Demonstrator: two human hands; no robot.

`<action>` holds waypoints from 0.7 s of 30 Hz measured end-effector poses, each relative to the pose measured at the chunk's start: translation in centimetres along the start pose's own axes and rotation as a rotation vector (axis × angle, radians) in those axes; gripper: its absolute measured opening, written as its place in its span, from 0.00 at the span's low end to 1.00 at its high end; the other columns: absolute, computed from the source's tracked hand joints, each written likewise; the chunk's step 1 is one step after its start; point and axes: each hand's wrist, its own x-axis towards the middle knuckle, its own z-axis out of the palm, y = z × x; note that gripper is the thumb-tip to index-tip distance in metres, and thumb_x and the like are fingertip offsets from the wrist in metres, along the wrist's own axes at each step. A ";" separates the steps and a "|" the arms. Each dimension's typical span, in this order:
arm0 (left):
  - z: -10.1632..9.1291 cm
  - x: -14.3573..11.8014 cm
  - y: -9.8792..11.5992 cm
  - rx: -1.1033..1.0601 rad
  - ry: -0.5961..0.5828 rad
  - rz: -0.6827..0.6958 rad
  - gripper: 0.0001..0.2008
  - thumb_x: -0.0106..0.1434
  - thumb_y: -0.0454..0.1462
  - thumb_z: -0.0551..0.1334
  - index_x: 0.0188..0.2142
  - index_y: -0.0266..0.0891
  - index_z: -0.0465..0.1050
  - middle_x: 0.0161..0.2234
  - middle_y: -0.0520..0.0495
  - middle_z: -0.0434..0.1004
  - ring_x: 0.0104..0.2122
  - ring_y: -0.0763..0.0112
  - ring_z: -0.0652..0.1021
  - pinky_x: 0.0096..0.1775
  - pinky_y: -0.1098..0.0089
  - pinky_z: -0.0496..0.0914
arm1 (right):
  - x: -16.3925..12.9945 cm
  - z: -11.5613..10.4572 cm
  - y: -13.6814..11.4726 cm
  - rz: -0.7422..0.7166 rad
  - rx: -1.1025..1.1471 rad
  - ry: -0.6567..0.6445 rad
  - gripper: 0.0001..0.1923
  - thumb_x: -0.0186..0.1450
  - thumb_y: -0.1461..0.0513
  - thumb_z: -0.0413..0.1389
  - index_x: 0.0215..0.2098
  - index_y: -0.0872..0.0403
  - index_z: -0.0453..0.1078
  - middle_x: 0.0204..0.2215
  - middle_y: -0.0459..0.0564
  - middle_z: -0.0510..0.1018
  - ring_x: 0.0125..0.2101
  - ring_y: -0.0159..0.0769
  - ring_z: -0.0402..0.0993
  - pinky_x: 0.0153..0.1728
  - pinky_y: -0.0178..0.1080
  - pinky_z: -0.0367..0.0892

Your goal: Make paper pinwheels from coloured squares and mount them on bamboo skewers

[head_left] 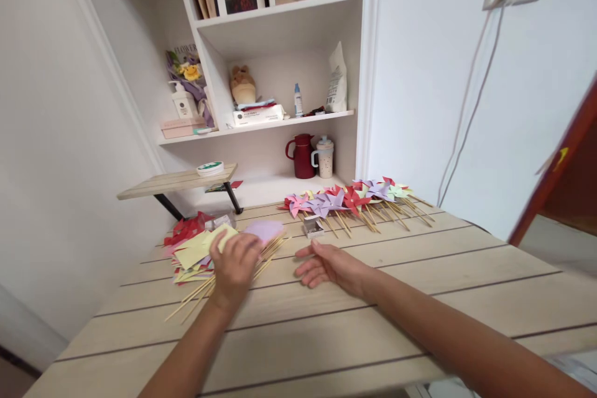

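Paper squares under left hand, fingers curled on the stack beside sticks; right hand flat, open on table; best peel one sheet only.

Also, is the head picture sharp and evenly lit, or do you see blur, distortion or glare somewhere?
In the head view, light is soft and even, without glare; the left hand over the stack of coloured paper squares looks slightly motion-blurred; the right hand resting on the pale wooden slatted table is sharper; wide-angle distortion tilts the white shelf unit and walls.
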 end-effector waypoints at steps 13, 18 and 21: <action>2.3 -2.0 4.2 -0.261 -0.278 0.179 0.10 0.68 0.37 0.61 0.48 0.41 0.76 0.46 0.43 0.81 0.48 0.61 0.77 0.61 0.52 0.61 | 0.4 0.0 0.8 -0.117 -0.043 0.079 0.21 0.52 0.57 0.72 0.39 0.59 0.74 0.26 0.48 0.81 0.25 0.31 0.77 0.30 0.33 0.74; 2.4 -2.5 4.8 -0.430 -0.405 -0.109 0.23 0.71 0.48 0.54 0.61 0.41 0.68 0.52 0.37 0.77 0.52 0.56 0.75 0.58 0.51 0.63 | 0.4 0.0 0.9 -0.142 -0.085 0.098 0.23 0.52 0.55 0.72 0.40 0.57 0.74 0.24 0.47 0.80 0.25 0.32 0.77 0.29 0.34 0.73; 2.5 -2.6 5.2 -0.471 -0.455 -0.186 0.27 0.69 0.48 0.58 0.65 0.43 0.63 0.55 0.37 0.75 0.54 0.54 0.74 0.57 0.51 0.64 | 0.6 -0.3 1.1 -0.162 -0.067 0.126 0.24 0.52 0.54 0.72 0.42 0.57 0.73 0.23 0.46 0.80 0.22 0.30 0.75 0.27 0.34 0.72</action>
